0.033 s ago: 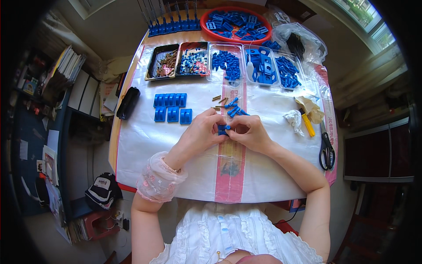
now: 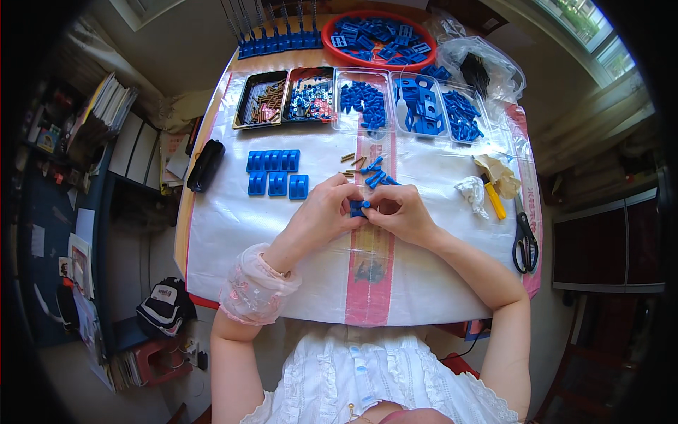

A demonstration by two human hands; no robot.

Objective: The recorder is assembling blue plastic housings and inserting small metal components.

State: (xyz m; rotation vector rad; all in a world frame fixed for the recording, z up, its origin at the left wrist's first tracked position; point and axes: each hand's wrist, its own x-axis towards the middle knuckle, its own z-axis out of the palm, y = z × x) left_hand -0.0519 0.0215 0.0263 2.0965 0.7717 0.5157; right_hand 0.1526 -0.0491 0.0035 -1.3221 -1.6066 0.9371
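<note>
Just in front of my chest, both hands meet over a small blue plastic part (image 2: 356, 210), mostly covered by fingers. Thumb and fingers of my left hand (image 2: 323, 208) are closed round its left side. My right hand (image 2: 406, 215) pinches at a small blue round-ended piece (image 2: 366, 204) against that part; how the two join is hidden. Just beyond my fingertips lie several loose blue pegs (image 2: 375, 169) and several brass-coloured pins (image 2: 347, 157). To the left, blue curved blocks (image 2: 272, 161) stand in two rows.
Along the far side sit black trays (image 2: 244, 106) of brass pins and small metal parts, and clear trays (image 2: 388, 127) of blue parts. Behind them is a red basin (image 2: 332, 44). Scissors (image 2: 525, 244), a yellow-handled tool (image 2: 496, 203) and crumpled paper (image 2: 498, 175) lie right; a black case (image 2: 206, 165) left.
</note>
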